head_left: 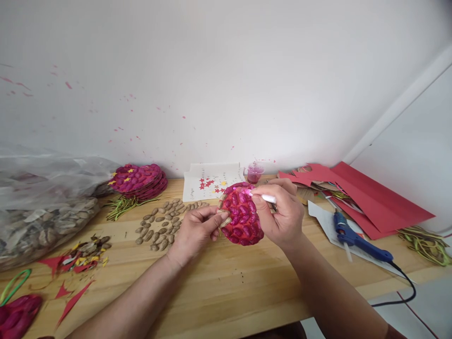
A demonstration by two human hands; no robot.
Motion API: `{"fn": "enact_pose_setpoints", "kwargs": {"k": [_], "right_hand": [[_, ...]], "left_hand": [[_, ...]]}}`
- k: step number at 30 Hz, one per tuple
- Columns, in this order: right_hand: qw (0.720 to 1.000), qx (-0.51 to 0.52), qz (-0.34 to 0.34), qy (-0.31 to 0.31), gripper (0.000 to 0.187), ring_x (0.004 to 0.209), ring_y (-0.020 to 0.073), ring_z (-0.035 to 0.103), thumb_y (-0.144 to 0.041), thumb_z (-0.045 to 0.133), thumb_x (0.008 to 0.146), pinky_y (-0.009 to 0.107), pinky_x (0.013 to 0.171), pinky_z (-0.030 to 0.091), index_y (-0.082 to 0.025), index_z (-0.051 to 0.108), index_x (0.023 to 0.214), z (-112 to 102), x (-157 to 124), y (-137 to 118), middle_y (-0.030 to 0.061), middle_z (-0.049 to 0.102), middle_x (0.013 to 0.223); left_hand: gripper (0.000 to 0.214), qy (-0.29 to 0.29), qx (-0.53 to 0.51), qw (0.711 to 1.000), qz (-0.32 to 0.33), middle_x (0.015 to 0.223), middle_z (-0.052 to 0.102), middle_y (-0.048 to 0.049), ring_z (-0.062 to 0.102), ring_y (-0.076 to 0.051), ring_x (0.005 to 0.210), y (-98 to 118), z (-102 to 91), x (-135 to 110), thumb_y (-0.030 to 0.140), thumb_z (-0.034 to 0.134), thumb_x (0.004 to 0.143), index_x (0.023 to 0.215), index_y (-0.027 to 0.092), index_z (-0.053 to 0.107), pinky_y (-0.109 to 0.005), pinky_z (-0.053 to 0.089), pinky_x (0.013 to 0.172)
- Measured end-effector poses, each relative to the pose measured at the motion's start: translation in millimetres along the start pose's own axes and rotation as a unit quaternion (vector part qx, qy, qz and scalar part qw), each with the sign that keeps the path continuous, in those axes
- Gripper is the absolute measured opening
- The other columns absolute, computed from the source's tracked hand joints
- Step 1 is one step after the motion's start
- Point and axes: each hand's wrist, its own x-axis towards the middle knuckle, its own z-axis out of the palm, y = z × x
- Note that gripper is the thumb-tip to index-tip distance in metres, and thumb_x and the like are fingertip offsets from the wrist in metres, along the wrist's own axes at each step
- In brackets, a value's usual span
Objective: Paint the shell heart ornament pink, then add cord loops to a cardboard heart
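My left hand grips the left edge of a round red disc covered in peanuts, holding it tilted up above the wooden table. Most peanuts on the disc are painted bright magenta; a few along its left edge are bare tan shell. In my right hand is a paintbrush with a white handle, pinched between thumb and fingers. Its pink tip touches the upper right part of the disc. The fingers behind the disc are partly hidden.
Loose peanuts lie left of my hands, near a large plastic bag of peanuts. A stack of magenta discs, a white paper with stars and a paint cup stand behind. Rightward are a blue glue gun and red sheets.
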Motion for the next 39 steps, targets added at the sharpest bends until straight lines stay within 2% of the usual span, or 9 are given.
{"fn": "enact_pose_setpoints", "kwargs": {"k": [16,33,39], "right_hand": [[1.0,-0.003,0.007,-0.008,0.008,0.085,0.0202,0.064,-0.018,0.067,0.093,0.042,0.083,0.046,-0.024,0.068,0.097,1.2,0.1,1.6,0.0011,0.075,0.087],[1.0,0.018,0.015,-0.017,0.007,0.085,0.0208,0.065,-0.019,0.066,0.094,0.04,0.082,0.048,-0.025,0.068,0.097,0.2,0.6,-0.4,0.0014,0.073,0.085],[0.999,0.038,0.024,-0.012,0.009,0.084,0.0206,0.063,-0.018,0.065,0.094,0.04,0.08,0.048,-0.025,0.068,0.099,1.4,-0.4,-1.5,0.0016,0.072,0.085]], "left_hand": [[0.044,0.004,-0.012,1.0,-0.016,0.063,0.061,0.0007,0.046,-0.007,0.048,1.6,2.5,0.6,0.054,0.09,0.065,0.077,0.013,0.078,-0.02,0.041,0.045],[0.042,-0.006,-0.021,1.0,-0.017,0.066,0.062,0.0005,0.046,-0.006,0.05,-0.3,1.9,2.1,0.053,0.09,0.068,0.076,0.013,0.076,-0.019,0.04,0.046],[0.04,-0.018,-0.007,1.0,-0.003,0.07,0.063,0.0,0.049,-0.009,0.055,-4.0,0.2,3.7,0.052,0.087,0.071,0.079,0.014,0.077,-0.022,0.044,0.053]]}}
